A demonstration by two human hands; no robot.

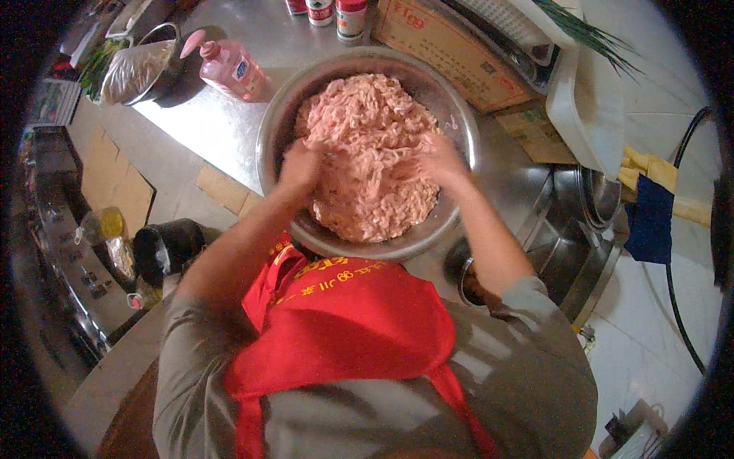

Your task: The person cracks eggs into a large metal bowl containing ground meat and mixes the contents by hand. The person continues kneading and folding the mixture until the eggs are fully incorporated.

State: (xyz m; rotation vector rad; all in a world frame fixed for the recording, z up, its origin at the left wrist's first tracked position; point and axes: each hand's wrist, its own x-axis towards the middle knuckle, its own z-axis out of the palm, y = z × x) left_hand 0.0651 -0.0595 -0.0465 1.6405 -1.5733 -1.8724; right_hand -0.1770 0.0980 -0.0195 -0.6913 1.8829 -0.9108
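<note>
A wide stainless steel bowl (266, 155) stands on the counter before me. Pale pink ground meat (373, 126) is heaped in it, raw and in loose strands. My left hand (302, 166) is at the left side of the heap, its fingers sunk into the meat. Opposite it, my right hand (442, 160) pushes into the right side of the mound. Both hands are motion-blurred, and the meat hides most of their fingers, so whether either one grips a portion does not show.
On the metal counter (218, 135), a pink soap pump bottle (232, 72) stands left of the bowl. Behind it are several seasoning containers (351, 20) and a cardboard box (453, 54). A white plastic tub (585, 115) and a metal sink (565, 241) lie to the right.
</note>
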